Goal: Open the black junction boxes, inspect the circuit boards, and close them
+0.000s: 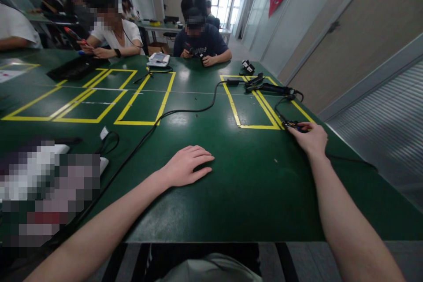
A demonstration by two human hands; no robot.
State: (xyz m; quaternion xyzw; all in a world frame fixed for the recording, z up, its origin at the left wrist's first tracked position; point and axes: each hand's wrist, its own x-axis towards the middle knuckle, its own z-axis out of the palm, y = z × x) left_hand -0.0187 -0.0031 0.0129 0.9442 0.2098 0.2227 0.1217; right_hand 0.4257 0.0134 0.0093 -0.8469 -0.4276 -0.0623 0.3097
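My left hand (188, 165) lies palm down on the green table (238, 194), fingers stretched out, with nothing in it. At the right, my right hand (312, 139) has its thumb and fingers closed on a small dark part with thin wires (292, 125), near the table's right edge. Its exact kind is too small to make out, and my fingers partly cover it. A thin black lead joins that area to a long black handheld device (272, 88) lying just beyond. Beside this device runs a black cable (185, 110), curving back across the table toward my left.
Yellow tape rectangles (158, 122) mark the table. A black tray (74, 68) lies at the far left, and a white device (158, 59) at the back. A small black-and-white object (247, 67) stands behind the handheld device. Blurred items lie near left. Co-workers (201, 37) sit opposite.
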